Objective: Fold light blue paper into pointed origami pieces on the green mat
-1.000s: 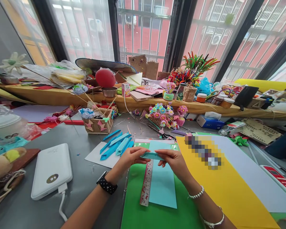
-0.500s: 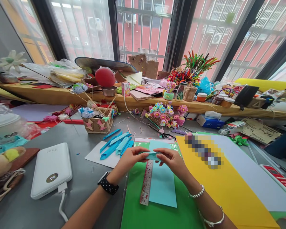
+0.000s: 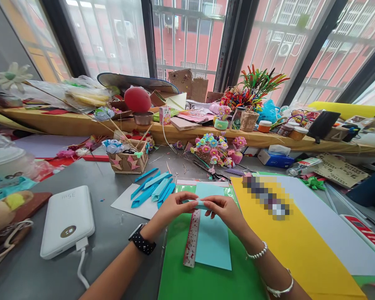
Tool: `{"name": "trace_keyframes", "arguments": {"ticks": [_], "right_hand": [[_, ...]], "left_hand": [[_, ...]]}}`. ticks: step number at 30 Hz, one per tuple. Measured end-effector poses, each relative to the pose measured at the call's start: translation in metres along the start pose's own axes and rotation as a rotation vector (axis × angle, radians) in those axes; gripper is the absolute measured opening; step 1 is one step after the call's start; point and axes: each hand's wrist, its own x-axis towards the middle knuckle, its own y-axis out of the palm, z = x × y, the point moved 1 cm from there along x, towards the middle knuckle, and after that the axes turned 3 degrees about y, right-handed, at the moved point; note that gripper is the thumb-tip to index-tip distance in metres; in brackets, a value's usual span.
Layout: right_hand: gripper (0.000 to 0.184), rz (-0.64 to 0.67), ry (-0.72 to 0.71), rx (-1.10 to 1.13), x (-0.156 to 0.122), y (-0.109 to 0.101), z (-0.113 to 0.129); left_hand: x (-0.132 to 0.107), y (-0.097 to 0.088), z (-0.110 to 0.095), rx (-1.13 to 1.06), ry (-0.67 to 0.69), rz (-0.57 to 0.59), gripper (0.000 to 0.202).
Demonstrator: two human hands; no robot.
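Note:
Between both hands I hold a small folded strip of light blue paper, level above the work surface. My left hand pinches its left end, and my right hand pinches its right end; the fingers hide much of it. Below lies a light blue paper sheet on a green sheet. A patterned clear ruler rests along the blue sheet's left edge. Left of my hands, several folded blue paper strips lie on a white sheet.
A white power bank with a cable is on the grey table at left. Yellow paper lies at right. Behind stand a cardboard basket, craft flowers, pliers and a tissue box.
The paper strip has turned slightly in my fingers and looks narrower. My hands stay in nearly the same place.

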Motion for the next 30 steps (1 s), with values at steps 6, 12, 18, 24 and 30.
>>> {"name": "trace_keyframes", "arguments": {"ticks": [6,12,18,24,30], "right_hand": [[0.024,-0.022,-0.006,-0.032,-0.001,0.0021,0.0],[0.023,-0.052,-0.015,-0.037,-0.0015,0.0036,0.0008],[0.022,-0.074,-0.012,-0.036,-0.0029,0.0059,0.003],[0.02,-0.081,0.004,-0.025,-0.0023,0.0072,0.0018],[0.022,-0.078,0.019,-0.012,-0.0021,0.0069,0.0005]], "left_hand": [[-0.0006,0.0022,0.0042,0.02,0.033,-0.041,0.023],[-0.0021,0.005,0.0035,0.04,0.068,-0.072,0.022],[-0.0048,0.0074,0.0002,0.079,0.092,-0.117,0.022],[-0.005,0.0077,0.0001,0.119,0.105,-0.121,0.021],[-0.0058,0.0084,-0.0017,0.113,0.097,-0.116,0.021]]}}
